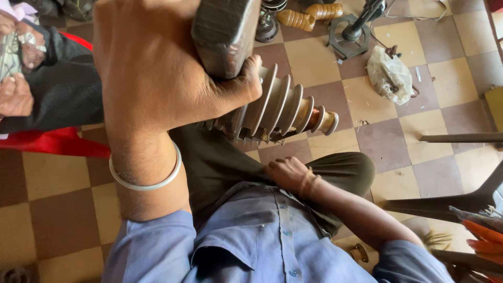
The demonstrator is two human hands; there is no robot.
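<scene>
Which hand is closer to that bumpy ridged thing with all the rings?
The left hand. It grips the ribbed turned piece at its wide end, thumb pressed against the first ring. The right hand rests lower down on the lap, just below the piece, not touching it.

my left hand fills frame top, fingers cut by edge. dark block cropped above. ribbed turned piece near end hidden behind hand. right hand fingertips tucked under, unseen.
</scene>
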